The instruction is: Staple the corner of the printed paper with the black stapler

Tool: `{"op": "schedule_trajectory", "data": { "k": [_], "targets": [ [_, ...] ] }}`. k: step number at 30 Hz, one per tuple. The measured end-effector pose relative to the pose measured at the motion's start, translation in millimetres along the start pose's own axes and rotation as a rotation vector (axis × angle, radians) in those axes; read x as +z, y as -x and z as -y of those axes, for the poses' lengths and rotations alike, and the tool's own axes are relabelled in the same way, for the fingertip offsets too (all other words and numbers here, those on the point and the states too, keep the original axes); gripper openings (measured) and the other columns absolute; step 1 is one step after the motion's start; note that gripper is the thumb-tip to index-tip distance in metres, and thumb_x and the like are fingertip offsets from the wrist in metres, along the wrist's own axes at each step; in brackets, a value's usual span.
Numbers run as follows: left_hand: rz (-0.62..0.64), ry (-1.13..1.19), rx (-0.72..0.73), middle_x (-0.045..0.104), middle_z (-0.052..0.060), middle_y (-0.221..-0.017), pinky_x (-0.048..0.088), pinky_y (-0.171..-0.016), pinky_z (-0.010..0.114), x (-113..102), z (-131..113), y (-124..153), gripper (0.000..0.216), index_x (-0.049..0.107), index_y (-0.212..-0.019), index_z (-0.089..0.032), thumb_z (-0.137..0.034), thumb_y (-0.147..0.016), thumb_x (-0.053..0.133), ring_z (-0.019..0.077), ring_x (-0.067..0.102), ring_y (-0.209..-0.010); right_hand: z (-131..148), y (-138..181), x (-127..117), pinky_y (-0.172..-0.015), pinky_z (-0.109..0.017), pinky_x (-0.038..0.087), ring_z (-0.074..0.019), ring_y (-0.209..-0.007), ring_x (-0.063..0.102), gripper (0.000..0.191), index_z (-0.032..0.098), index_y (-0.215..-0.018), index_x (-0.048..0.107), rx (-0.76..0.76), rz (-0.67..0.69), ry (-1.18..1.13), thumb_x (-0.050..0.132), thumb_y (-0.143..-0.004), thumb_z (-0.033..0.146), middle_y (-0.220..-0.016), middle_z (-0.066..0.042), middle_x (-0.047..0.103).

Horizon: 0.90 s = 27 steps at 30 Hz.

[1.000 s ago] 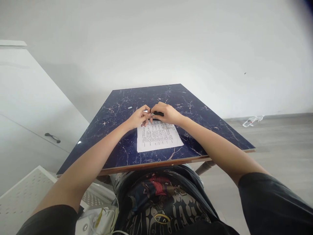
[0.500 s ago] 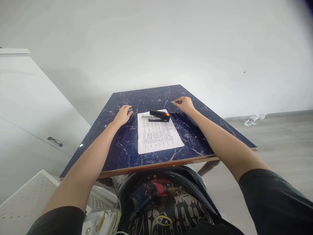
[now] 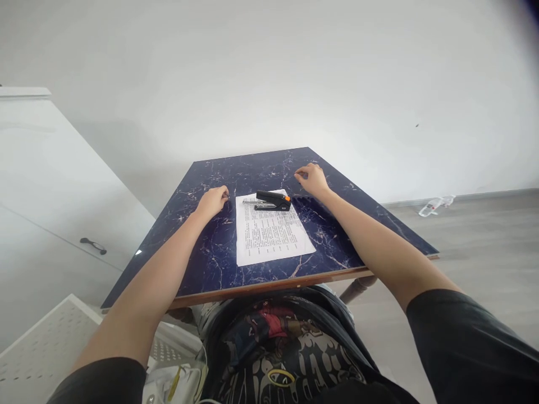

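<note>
A black stapler [image 3: 273, 200] with an orange end piece lies on the upper part of a printed sheet of paper [image 3: 275, 238]. Its arms are spread apart, and a silvery metal part sticks out to the left. My left hand [image 3: 213, 200] rests on the table left of the paper, fingers curled together; whatever they may hold is hidden. Beyond the stapler to the right, my right hand [image 3: 312, 179] has thumb and fingertips brought together in a pinch. Anything between them is too small to make out. Neither hand touches the stapler or the paper.
Both lie on a dark blue marbled table [image 3: 252, 165] against a white wall. At left is a white cabinet [image 3: 54, 185] with a dark handle, above a white perforated panel [image 3: 54, 336]. A clear plastic item [image 3: 435, 205] lies on the floor at right.
My left fingers have curled in, hiding a small greyish thing seen at them before. The pale little strip at my right fingertips no longer shows. Stapler and paper stay in place.
</note>
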<state>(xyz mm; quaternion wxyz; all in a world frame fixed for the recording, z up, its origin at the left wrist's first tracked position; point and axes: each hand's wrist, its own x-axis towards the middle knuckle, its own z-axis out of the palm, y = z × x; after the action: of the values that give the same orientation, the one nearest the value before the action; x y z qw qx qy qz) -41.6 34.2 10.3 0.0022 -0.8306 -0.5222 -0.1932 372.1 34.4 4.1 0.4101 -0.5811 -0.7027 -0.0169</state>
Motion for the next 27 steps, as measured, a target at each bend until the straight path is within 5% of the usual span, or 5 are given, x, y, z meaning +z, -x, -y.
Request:
{"op": "schedule_trajectory", "data": {
  "k": [5,9,18,24,27],
  "targets": [
    [-0.084,0.174,0.001,0.080,0.013,-0.105,0.058,-0.100,0.044,3.0,-16.5,1.8,0.020,0.077,-0.104,-0.018,-0.012,-0.091,0.062,0.0287,0.077,-0.100,59.6,16.2,6.4,-0.086,-0.041,0.051,-0.0250,-0.086,0.064,0.036,0.018,-0.107,0.082,-0.175,0.156,-0.237,0.058,-0.100,0.044,-0.099,-0.011,0.074],
    [-0.136,0.516,-0.016,0.079,0.010,-0.098,0.065,-0.081,0.037,4.3,-38.6,7.1,0.021,0.077,-0.108,-0.017,-0.020,-0.097,0.059,0.0237,0.078,-0.087,85.4,28.8,15.1,-0.087,-0.040,0.051,-0.0243,-0.090,0.065,0.039,0.019,-0.115,0.081,-0.312,0.291,-0.287,0.058,-0.103,0.048,-0.105,-0.011,0.073],
    [-0.225,0.457,0.155,0.076,0.009,-0.100,0.064,-0.086,0.036,3.4,-71.2,14.0,0.014,0.081,-0.101,-0.020,-0.019,-0.091,0.071,0.0216,0.074,-0.090,89.2,35.1,14.1,-0.081,-0.039,0.049,-0.0250,-0.092,0.066,0.041,0.019,-0.115,0.078,-0.335,0.421,-0.271,0.056,-0.105,0.052,-0.109,-0.013,0.074],
    [-0.240,0.546,0.108,0.076,0.005,-0.088,0.056,-0.059,0.025,-0.6,-76.4,14.3,0.022,0.074,-0.114,-0.020,-0.022,-0.101,0.056,0.0157,0.071,-0.065,85.6,35.1,17.5,-0.075,-0.037,0.046,-0.0235,-0.089,0.063,0.036,0.019,-0.119,0.072,-0.404,0.460,-0.245,0.061,-0.102,0.049,-0.109,-0.012,0.073],
    [-0.233,0.489,0.124,0.077,0.004,-0.085,0.055,-0.062,0.026,-1.0,-77.0,13.5,0.024,0.076,-0.112,-0.019,-0.022,-0.102,0.055,0.0139,0.065,-0.058,85.4,35.5,17.4,-0.076,-0.037,0.046,-0.0230,-0.090,0.064,0.035,0.018,-0.121,0.070,-0.408,0.468,-0.255,0.059,-0.104,0.047,-0.111,-0.011,0.073]
  ]
}}
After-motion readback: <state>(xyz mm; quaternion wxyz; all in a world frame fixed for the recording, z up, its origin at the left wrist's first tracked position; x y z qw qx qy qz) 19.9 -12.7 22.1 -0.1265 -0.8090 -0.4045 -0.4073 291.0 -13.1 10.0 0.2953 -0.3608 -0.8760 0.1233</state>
